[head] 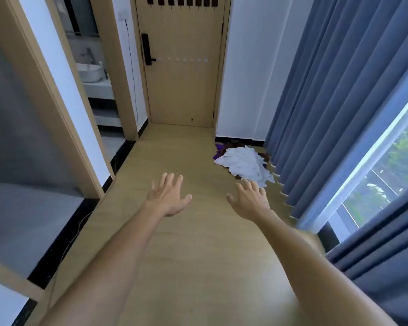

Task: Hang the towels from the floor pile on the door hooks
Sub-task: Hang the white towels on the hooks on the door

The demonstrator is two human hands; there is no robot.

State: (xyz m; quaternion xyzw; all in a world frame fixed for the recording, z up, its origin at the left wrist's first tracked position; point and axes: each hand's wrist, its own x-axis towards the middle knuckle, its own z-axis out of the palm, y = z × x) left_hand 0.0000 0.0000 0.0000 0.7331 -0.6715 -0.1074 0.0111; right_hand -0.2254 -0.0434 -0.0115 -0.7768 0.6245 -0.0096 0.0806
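Both bare hands reach forward over the pale wood floor (186, 267), holding nothing: the left hand (169, 198) and right hand (251, 201) have fingers spread wide. The pile of white and purple towels (243, 162) lies by the blue curtain (327, 102). The row of dark hooks (180, 1) on the light wooden door (181, 85) is bare.

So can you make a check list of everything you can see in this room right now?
Surface: pale wood floor, bare in the middle.
Job's things: towel pile on the floor by the curtain, white towel on top, purple and dark ones under it; dark hooks in a row atop the door, nothing hanging.
Clutter: nothing seen.
Hands: left hand and right hand open, fingers spread, holding nothing.
Cables: thin black cable down the wall left of the door.
Surroundings: blue curtain, window, washbasin through the left doorway.
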